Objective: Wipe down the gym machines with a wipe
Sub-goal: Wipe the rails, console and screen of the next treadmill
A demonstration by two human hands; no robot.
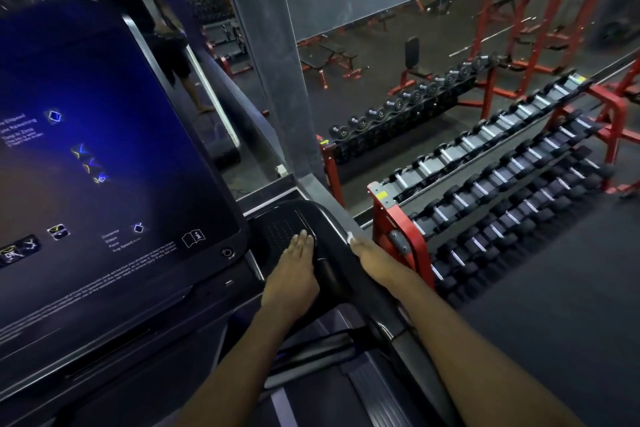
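console [104,149]: lit blue screen, left of both hands.
left hand [294,274]: flat, fingers straight, on the textured tray [277,229] just right of the console.
right hand [375,262]: draped over the handrail [346,281] farther right; fingers hidden, grip can't be told.
wipe [350,238]: white scrap at its fingertips, on the handrail.
dumbbell rack [401,218]: red, right of the console, beyond the handrail.

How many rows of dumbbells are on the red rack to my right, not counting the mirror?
3 on the red rack: top row beside the mirror, middle row one step down, bottom row lowest. Anything beneath is hidden.
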